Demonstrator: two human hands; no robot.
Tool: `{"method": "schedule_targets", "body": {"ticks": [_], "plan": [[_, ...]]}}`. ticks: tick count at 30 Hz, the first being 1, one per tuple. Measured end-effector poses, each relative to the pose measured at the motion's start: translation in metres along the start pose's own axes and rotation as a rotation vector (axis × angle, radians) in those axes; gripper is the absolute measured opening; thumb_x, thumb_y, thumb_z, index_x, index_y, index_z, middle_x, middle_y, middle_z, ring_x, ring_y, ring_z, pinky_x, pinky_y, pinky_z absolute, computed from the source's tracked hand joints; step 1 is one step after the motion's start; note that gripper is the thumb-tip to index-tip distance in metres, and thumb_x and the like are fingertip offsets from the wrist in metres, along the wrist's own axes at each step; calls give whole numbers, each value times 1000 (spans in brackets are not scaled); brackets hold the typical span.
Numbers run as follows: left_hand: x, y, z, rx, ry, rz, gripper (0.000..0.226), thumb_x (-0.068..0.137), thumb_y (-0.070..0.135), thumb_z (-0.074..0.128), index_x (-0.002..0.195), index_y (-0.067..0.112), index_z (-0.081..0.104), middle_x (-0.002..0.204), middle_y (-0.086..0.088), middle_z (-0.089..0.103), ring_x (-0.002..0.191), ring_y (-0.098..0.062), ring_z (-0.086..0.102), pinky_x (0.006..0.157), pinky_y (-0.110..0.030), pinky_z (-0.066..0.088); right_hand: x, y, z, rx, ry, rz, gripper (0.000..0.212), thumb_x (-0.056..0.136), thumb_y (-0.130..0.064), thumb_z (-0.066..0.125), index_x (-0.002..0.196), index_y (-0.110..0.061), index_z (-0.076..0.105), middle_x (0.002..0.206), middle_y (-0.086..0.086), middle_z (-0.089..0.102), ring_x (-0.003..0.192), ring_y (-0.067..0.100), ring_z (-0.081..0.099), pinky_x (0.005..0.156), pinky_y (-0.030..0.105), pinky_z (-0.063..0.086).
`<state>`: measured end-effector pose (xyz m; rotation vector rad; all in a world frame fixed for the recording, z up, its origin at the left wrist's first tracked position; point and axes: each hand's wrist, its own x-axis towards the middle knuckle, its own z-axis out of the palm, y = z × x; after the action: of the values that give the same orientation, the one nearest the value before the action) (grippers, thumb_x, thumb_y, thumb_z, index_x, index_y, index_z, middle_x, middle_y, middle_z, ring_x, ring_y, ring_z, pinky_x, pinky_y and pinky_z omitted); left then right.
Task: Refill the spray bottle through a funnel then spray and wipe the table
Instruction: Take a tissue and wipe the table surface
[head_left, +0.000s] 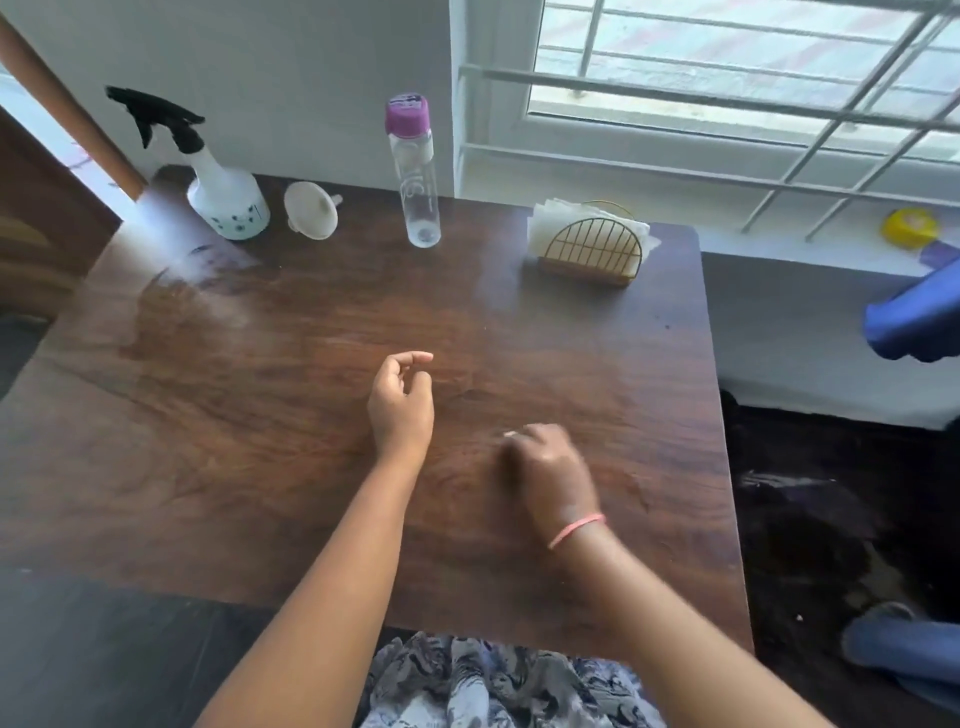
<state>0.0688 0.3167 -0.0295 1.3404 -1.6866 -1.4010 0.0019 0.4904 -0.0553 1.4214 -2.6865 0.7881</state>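
Behind both loosely curled, empty hands (401, 402) (550, 467), napkin holder (589, 252) stands beside water bottle (415, 176)

spray bottle (228, 200): white body with small dark green floral marks, black trigger head
funnel (310, 209): off-white
water bottle (414, 176): clear, purple cap
napkin holder (592, 253): gold wire grid, white napkins inside
table (260, 415): dark brown wood grain
wrist band (575, 530): pink
garment (498, 686): grey, white and dark blue mottled print
round thing on sill (910, 227): yellow
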Motion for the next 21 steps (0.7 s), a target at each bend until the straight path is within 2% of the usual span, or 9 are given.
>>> {"method": "schedule_targets", "body": {"ticks": [4,6,8,10,12,14,17,19,21], "plan": [[3,2,2,8,-4,17,26,79,13,48,92,25,66,76,7,58,60,-14,45,61,-29,39,-3,-77,44,119,-313,-433,13,75,-5,67,87,-10,69,85,5,62,78,26,52,72,36,51],[7,2,-4,-9,23,15,26,79,12,47,92,26,66,80,6,61,58,-12,46,61,-29,39,4,-67,44,125,-272,-457,11,78,-8,63,86,-11,69,83,4,62,77,25,53,71,35,50],[11,-1,-12,-45,66,6,27,78,13,47,92,26,65,84,5,63,58,-11,46,62,-31,39,16,-27,25,102,-98,-267,12,76,-8,65,85,-14,71,79,3,63,77,23,55,70,34,48],[13,-5,-20,-56,103,-25,26,80,13,47,93,26,65,85,5,63,57,-9,45,63,-31,38,29,27,-2,30,93,-10,18,70,-2,64,80,-14,72,77,6,66,75,28,59,69,34,47],[12,-8,-25,-68,131,-44,26,80,14,46,94,26,65,85,5,63,60,-10,46,65,-31,39,38,68,-28,-32,174,234,21,69,0,58,78,-12,73,78,10,68,76,35,61,69,34,44],[10,-11,-27,-81,154,-41,26,78,17,46,93,26,65,87,6,64,67,-12,49,67,-31,40,42,66,-35,-66,192,324,20,78,-7,52,79,-12,71,78,11,69,75,37,60,69,35,42],[5,-11,-24,-87,149,-30,28,76,18,45,92,26,66,89,6,66,70,-12,51,69,-31,41,27,5,-7,23,128,90,24,80,-16,51,91,-14,72,76,4,71,69,29,57,63,34,45],[3,-9,-20,-81,138,-12,28,75,18,45,92,26,66,91,6,68,71,-13,53,71,-33,43,1,-49,12,100,5,-124,25,76,-12,63,99,-17,69,68,-1,65,67,24,55,57,31,45],[4,-7,-17,-74,138,-5,27,75,19,46,90,32,65,97,6,70,78,-18,60,77,-38,49,-27,-80,22,75,-162,-329,30,73,-8,70,99,-19,61,62,-3,59,71,21,49,61,33,43]]}}
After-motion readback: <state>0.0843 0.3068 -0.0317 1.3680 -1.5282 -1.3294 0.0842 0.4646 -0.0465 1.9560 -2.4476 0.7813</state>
